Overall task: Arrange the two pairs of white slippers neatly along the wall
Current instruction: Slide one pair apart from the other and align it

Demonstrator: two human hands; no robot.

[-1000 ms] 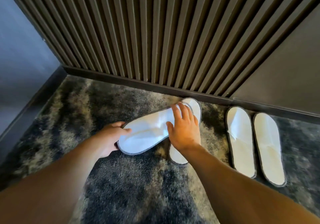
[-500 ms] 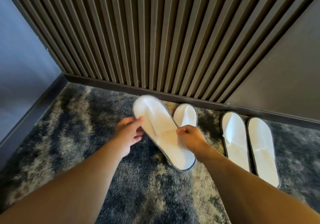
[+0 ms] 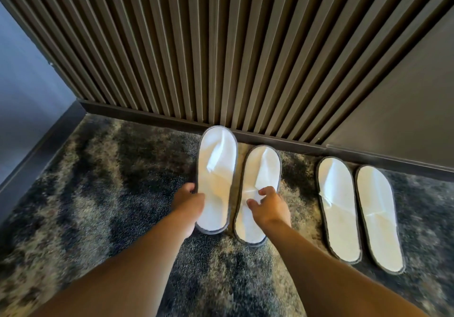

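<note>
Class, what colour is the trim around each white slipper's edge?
Dark grey, clearest in the head view on the leftmost slipper.

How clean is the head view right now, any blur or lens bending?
Head view: wide-angle bowing fans the wall slats outward; carpet smears at the edges; the right pair of slippers is slightly soft; the left hand and right hand read clearly.
</note>
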